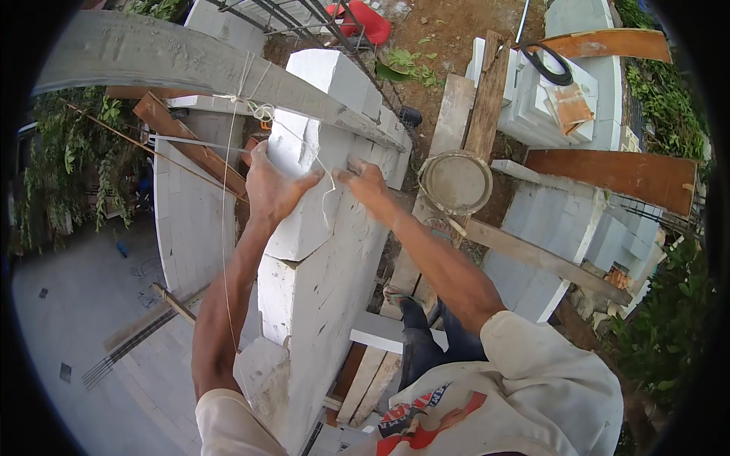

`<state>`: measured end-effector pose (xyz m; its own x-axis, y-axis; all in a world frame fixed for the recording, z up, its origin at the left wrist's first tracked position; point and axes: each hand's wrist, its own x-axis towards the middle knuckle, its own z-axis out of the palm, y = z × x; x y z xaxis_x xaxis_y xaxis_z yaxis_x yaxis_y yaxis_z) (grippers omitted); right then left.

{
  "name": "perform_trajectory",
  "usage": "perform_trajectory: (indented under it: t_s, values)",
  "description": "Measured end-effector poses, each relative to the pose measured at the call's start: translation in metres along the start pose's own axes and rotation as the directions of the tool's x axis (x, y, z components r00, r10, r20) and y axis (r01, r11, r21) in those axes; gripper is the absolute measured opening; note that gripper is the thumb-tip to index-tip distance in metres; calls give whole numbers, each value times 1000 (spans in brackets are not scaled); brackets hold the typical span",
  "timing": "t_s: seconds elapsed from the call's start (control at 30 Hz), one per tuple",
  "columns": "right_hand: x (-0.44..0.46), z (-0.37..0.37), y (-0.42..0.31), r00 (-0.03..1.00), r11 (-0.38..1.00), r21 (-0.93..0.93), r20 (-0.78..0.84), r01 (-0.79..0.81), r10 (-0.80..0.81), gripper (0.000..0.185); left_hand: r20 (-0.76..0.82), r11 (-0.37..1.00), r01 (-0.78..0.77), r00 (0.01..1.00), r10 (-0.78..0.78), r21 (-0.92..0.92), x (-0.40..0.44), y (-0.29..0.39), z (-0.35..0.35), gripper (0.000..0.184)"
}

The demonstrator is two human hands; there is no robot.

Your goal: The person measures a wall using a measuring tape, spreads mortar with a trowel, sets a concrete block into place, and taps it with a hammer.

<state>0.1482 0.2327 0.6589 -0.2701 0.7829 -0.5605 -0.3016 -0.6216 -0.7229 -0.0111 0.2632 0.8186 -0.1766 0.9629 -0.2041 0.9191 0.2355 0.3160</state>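
My left hand (275, 188) is wrapped around a small white aerated concrete block (291, 144) with a rough broken side, on top of the block wall (327, 281). Its thumb points right across the block's near end. My right hand (368, 188) is against the wall's right face, thumb and bent index finger slightly apart; I see nothing held in it. Beneath and in front of my left hand lies a larger white block (293, 232). A white string (262, 112) is knotted by the beam and hangs past the blocks.
A grey concrete beam (167, 57) crosses above the wall. To the right, a bucket of grey mortar (456, 183) stands on wooden planks (454, 114). Stacked white blocks (525, 106) carry a coiled black hose (549, 67). Steel rebar (304, 26) rises at the top. Below left is a floor (84, 304).
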Motion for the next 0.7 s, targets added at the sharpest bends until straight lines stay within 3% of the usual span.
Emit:
perform_trajectory:
  t_s: [0.17,0.43,0.6,0.67,0.7]
  values:
    - [-4,3,-3,999,991,-131,-22,-38,35,82,-2,999,-17,1000,17,33,-4,1,2,116]
    - [3,3,0,998,997,-53,-30,-53,51,80,43,998,-61,997,60,31,-4,-6,4,128]
    - [-13,-5,-13,994,994,1,35,-106,106,69,-3,998,-62,998,62,-5,-6,-27,-3,122]
    - [-27,-19,-3,992,992,-57,54,-115,118,64,241,964,2,968,64,-264,-13,-34,-33,114]
    - [-42,-27,0,992,988,-103,47,-114,120,64,301,942,-32,944,138,-333,-15,-52,-40,100]
